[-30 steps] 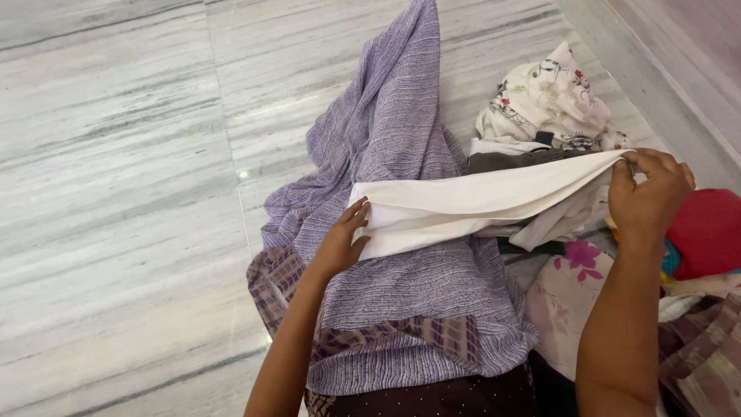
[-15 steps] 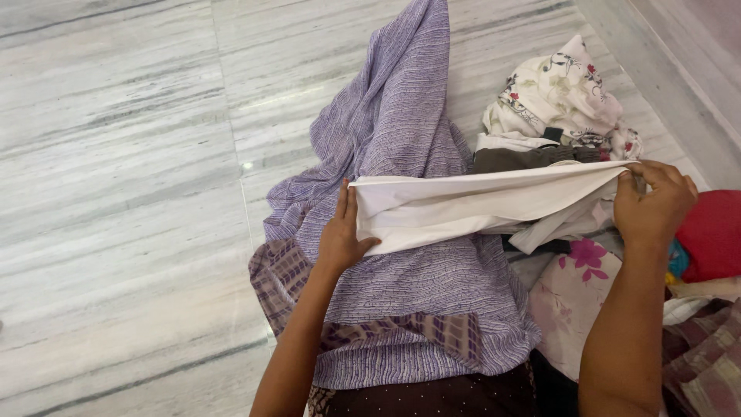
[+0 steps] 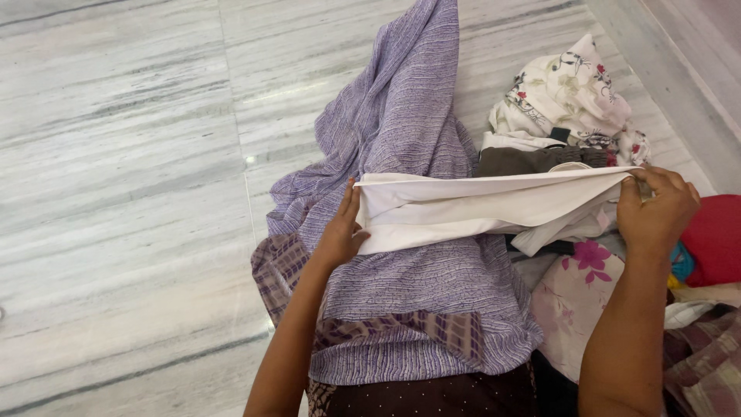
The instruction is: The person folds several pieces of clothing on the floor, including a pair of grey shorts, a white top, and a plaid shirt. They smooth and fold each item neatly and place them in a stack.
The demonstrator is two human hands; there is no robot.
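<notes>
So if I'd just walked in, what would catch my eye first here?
Probably the white cloth, stretched flat across the middle between the left hand and the right hand. Under it a big purple striped fabric runs from the lap up over the pale marble floor. At the right sits a heap of laundry, topped by a white flowered cloth, with something red at the edge.

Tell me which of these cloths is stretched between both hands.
The plain white folded cloth, gripped by the left hand and right hand; the purple striped cloth lies beneath.
</notes>
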